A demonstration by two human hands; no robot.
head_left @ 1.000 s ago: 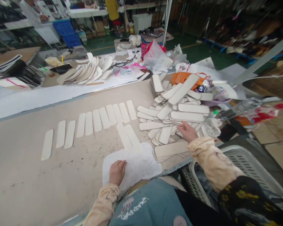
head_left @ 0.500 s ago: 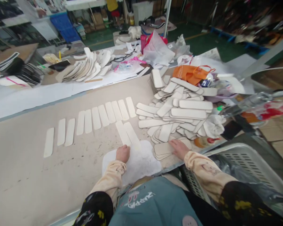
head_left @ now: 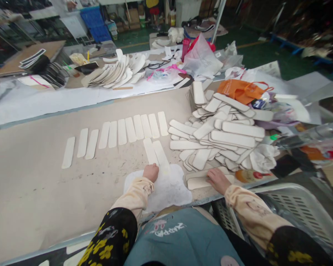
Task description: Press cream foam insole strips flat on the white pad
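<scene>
Head view, swung slightly leftward since half a second ago, so shows the same layout farther right in the frame. From left of centre to the middle, has a row of pale strips (head_left: 122, 132) on the surface (head_left: 30, 177), unchanged in order, spaced out at its left end and closer together further along. Just below the row's right end, has two slanting strips (head_left: 161, 155) side by side, reaching towards a white sheet (head_left: 166, 195) at lower centre. Keeps the left hand (head_left: 151, 172) at the lower end of the left one, fingers drawn in close, higher than a second ago. Cannot tell whether pinching or only resting there.

Right of lower centre, has the right hand (head_left: 218, 180) over a small stack (head_left: 195, 174), fingers partly curled, away from the large loose pile (head_left: 227, 138) touched a second ago. Cannot tell whether gripping. Shows the stack newly out of line, with a whiter strip (head_left: 197, 183) towards the front edge and a greyer one behind. Suggests separation of one strip from the others, with the slanting pair left in place. Farther right, shows a bottle (head_left: 245, 176) just beside the right hand, then a basket (head_left: 294, 210) at lower right.
</scene>
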